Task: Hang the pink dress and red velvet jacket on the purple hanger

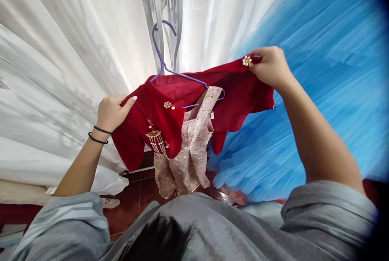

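- Red jacket [174,125] is spread around the purple hanger [194,78], in front of the metal stand [178,9].
- Left hand [112,113] grips the jacket's left shoulder area, thumb on top; right hand [269,66] pinches its right edge beside a flower ornament [247,61].
- Risk: pulling the sides apart could drag the hanger askew or unhook it; cannot tell how securely the hook sits.
- Risk: pink dress [194,131] could slip if its visible strap slides off the hanger's right end.
- Risk: tassel ornament [155,136] could snag on the dress brocade if the front panel swings across; right fingers could strain the flower's stitching.
- Textures: jacket looks like soft velvet, limp, with a smoother lining; dress is stiffer, shiny, patterned, flared below the waist.
- Hanger thin, bent, apparently wrapped; stand is flat metal with scrollwork.
- Around: fluffy blue tulle [328,70] right, sheer white drapery [100,18] left, reddish tiled floor [127,208] below.
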### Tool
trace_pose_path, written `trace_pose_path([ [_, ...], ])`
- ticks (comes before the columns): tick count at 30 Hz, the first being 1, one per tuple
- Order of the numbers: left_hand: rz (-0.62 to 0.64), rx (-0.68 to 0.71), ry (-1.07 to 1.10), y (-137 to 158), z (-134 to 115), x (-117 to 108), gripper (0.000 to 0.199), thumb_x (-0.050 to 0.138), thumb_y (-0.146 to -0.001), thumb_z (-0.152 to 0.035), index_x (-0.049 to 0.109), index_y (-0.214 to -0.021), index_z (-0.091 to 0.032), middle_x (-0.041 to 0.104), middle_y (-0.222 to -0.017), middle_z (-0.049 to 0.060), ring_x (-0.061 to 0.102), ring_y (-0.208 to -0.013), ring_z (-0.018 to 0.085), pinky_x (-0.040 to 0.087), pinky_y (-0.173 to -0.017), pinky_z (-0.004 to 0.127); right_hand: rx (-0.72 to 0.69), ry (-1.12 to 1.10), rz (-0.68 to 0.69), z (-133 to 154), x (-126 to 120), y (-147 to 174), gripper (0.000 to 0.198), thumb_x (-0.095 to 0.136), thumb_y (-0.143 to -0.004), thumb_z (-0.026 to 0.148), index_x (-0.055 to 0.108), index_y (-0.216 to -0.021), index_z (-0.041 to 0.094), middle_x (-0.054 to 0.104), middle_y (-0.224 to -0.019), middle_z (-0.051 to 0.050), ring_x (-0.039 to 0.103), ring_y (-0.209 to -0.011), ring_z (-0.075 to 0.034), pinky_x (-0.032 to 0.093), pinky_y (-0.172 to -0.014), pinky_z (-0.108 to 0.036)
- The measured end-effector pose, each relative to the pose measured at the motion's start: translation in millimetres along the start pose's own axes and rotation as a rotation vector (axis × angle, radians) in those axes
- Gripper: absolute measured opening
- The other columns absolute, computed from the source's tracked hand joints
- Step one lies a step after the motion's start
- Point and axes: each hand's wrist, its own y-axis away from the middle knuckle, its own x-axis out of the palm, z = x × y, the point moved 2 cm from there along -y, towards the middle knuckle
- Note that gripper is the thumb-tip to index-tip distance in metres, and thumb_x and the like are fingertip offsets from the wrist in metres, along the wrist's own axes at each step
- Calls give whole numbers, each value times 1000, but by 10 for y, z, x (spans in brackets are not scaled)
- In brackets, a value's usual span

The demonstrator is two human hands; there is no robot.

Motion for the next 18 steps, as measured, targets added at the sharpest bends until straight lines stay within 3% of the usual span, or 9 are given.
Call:
trace_pose_path([
  [2, -12, -18, -22, 60, -73, -29, 49, 48, -89, -50, 31, -54, -21, 27, -50, -2, 27, -50, 13, 21, -55, 31, 15, -68, -176, 400, -46, 352, 43, 43, -94, 25, 67, -115, -2, 73, -106, -12, 65, -95, -14, 42, -81, -31],
  [3, -20, -27, -34, 91, -103, -44, 48, 48, -90, -49, 32, -55, -21, 27, -50, -2, 27, -50, 13, 21, -55, 31, -9, -63, -164, 622, 53, 568, 36, 48, -93, 22, 69, -114, 1, 74, -104, -13, 67, -95, -17, 45, -81, -31],
  [5, -41, -45, -54, 146, -135, -74, 46, 49, -90, -49, 36, -56, -21, 29, -51, -2, 30, -51, 14, 22, -55, 30, -33, 7, 88, 1015, 463, 1001, 37, 51, -94, 21, 65, -123, 3, 75, -96, -15, 71, -85, -23, 51, -75, -31],
  [7, -58, -57, -63, 184, -126, -95, 42, 50, -90, -48, 42, -59, -21, 35, -52, -2, 36, -53, 14, 26, -56, 29, -39, 64, 389, 1263, 946, 1343, 54, 51, -92, 14, 46, -144, 0, 74, -93, -18, 73, -78, -25, 55, -67, -31],
  [9, -62, -61, -54, 209, -94, -105, 36, 50, -90, -47, 53, -66, -21, 48, -58, 0, 46, -58, 16, 33, -59, 28, 12, 84, 485, 1343, 1243, 1515, 64, 44, -92, 8, 29, -154, 0, 74, -94, -19, 74, -79, -26, 57, -67, -32],
  [12, -69, -75, -40, 240, -64, -100, 30, 50, -91, -45, 66, -86, -21, 67, -79, 4, 61, -74, 19, 43, -68, 29, 101, 11, 328, 1302, 1224, 1526, 59, 39, -93, 8, 35, -151, 3, 73, -94, -18, 74, -80, -27, 59, -69, -34],
  [16, -108, -121, -93, 288, -103, -61, 31, 52, -90, -41, 68, -108, -22, 73, -100, 6, 67, -91, 23, 49, -79, 31, 37, -329, -153, 1387, 1011, 1464, 50, 33, -99, 19, 42, -147, 9, 69, -119, -18, 72, -101, -24, 59, -86, -34],
  [17, -111, -125, -114, 299, -117, -46, 33, 52, -90, -41, 68, -112, -22, 73, -103, 7, 67, -93, 24, 49, -80, 32, 11, -392, -171, 1458, 1049, 1469, 52, 32, -100, 21, 37, -150, 9, 67, -124, -19, 70, -105, -23, 58, -89, -33],
  [18, -113, -125, -134, 309, -129, -31, 34, 52, -90, -40, 67, -115, -22, 73, -105, 8, 68, -96, 25, 49, -82, 33, -14, -419, -101, 1542, 1132, 1486, 55, 32, -100, 22, 31, -153, 7, 67, -125, -20, 70, -105, -23, 58, -88, -32],
])
